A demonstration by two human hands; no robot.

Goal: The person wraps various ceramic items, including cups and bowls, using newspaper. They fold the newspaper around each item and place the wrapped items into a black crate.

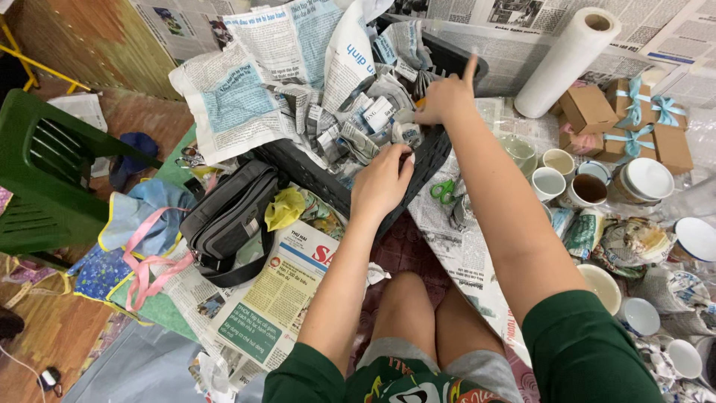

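One dark plastic basket (429, 160) sits in front of the person's knees, packed with many small bundles wrapped in newspaper (358, 123); they are too crumpled together to count. The left hand (382, 183) rests on the near rim of the basket, fingers curled over the edge, though whether it pinches anything underneath cannot be told. The right hand (445, 97) is further in, at the far side of the basket, fingertips pressed down among the wrapped bundles with the index finger sticking up; whether it grips one cannot be told.

Right of the basket stands one white paper roll (568, 60), lying slantwise. Beyond it are about four brown cardboard boxes (587, 108), square, three tied with pale blue ribbon bows (634, 101). Nearer, right of the basket, is a cluster of around nine ceramic cups and bowls (589, 186), white and cream, some part-wrapped in newsprint. One pair of green-handled scissors (444, 190) lies just beside the basket's right edge.

Left of the basket lie one grey shoulder bag (227, 216), one yellow crumpled scrap (285, 207), a blue cloth with pink straps (142, 246), and one green plastic chair (45, 175) further out. Spread newspaper sheets (276, 298) cover the floor around the basket, and a large open sheet hangs over its far left corner.
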